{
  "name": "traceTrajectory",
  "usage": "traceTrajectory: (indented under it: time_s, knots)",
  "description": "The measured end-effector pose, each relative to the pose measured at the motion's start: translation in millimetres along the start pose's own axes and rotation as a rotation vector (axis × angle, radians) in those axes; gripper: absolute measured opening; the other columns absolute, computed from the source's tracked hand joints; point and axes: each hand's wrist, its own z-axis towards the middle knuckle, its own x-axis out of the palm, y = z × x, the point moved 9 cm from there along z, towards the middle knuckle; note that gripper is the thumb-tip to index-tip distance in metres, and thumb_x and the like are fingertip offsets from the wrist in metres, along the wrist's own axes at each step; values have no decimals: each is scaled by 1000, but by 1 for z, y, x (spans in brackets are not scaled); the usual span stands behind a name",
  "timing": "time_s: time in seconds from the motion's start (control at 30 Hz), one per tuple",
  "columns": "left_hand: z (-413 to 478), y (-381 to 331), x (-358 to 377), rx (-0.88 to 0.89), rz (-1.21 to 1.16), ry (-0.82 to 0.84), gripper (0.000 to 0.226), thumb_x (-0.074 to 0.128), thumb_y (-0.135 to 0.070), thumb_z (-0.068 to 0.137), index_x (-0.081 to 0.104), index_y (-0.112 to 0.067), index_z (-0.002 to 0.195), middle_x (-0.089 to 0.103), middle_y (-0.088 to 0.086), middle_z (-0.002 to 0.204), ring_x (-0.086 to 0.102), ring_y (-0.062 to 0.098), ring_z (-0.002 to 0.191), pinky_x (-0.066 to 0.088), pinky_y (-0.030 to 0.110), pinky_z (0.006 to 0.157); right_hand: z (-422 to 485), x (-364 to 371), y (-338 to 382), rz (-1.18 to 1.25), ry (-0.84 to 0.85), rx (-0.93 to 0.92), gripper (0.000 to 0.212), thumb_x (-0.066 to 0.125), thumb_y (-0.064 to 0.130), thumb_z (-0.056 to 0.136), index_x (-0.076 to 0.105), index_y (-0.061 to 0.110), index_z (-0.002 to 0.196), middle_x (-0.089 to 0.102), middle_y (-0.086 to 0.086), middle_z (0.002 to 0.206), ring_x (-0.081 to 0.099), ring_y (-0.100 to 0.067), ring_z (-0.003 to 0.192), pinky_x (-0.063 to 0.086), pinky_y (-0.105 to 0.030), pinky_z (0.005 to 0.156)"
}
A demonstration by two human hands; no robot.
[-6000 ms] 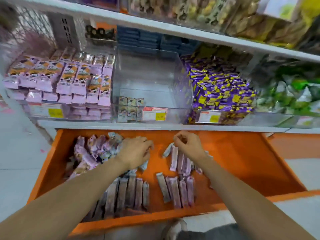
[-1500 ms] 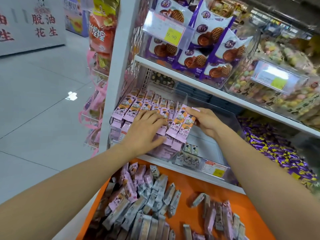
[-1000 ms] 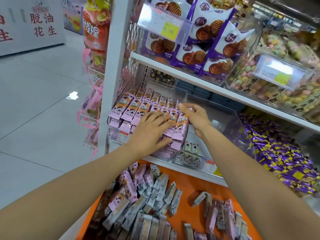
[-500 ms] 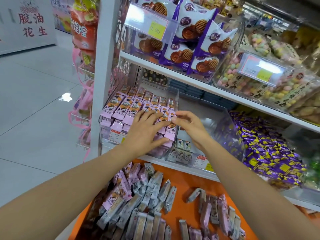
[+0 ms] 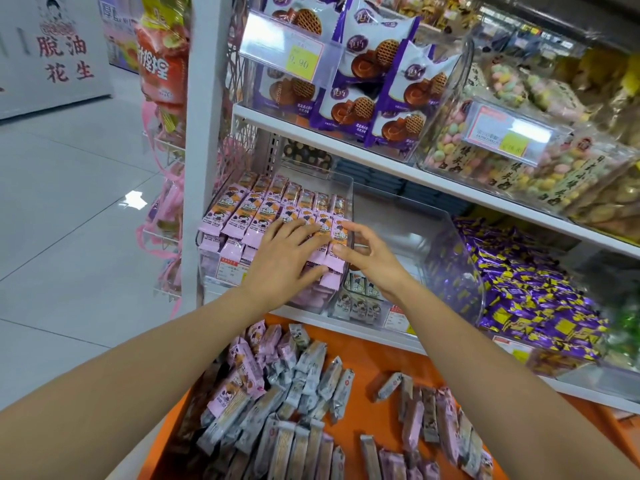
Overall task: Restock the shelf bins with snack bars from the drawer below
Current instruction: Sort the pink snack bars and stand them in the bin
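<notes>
Hands both up at the clear bin (image 5: 350, 188). L hand (image 5: 284, 259) lies flat on the pink snack bars (image 5: 242, 216) in it, fingers spread. R hand (image 5: 372, 259) is loose & open by the last bar, holding nothing. Loose bars (image 5: 304, 372) lie in the orange drawer (image 5: 374, 355) below

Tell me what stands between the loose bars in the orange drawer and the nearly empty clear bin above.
Nothing visible blocks the way. The nearly empty clear plastic bin is open on top; the loose wrapped bars in the orange drawer only have to clear its front wall. The right hand is at its left wall.
</notes>
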Motion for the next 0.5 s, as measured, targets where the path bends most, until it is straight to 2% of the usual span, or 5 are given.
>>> traceTrajectory:
  time_s: [0.13,0.2,0.27,0.37,0.5]
  knots:
    - [-6,-18,-18,66,13,-107,41,47,-38,89,60,-16,122,55,8,131,45,28,124,28,44,106,-15,-11,5,-25,-72,-73,47,65,37,91,51,30,134,53,9,132,53,-8,117,47,-27,91]
    - [-11,-37,-26,118,7,-177,28,50,-26,86,61,-13,109,57,8,117,47,26,112,33,40,96,-28,-32,7,-13,-222,-139,29,64,27,93,60,27,122,62,7,121,58,-6,105,49,-25,85]
    - [-17,-57,-23,191,-9,-184,20,49,-19,84,60,-13,100,56,6,106,48,25,102,37,38,87,-48,-55,1,31,-332,-169,13,62,17,94,67,23,104,68,3,104,60,-6,90,49,-20,73]
    - [-27,-90,5,320,-39,-78,17,48,-16,82,56,-14,96,54,4,96,48,23,89,36,34,76,-81,-75,-23,70,-299,-114,14,57,5,95,68,8,89,69,-5,80,60,-5,67,44,-17,57]
    - [-44,-130,60,389,-114,107,16,47,-17,80,48,-16,95,54,4,94,48,21,84,40,32,68,-124,-90,-58,-3,-214,-94,31,50,-9,94,66,8,73,65,6,63,57,0,58,44,-14,56]
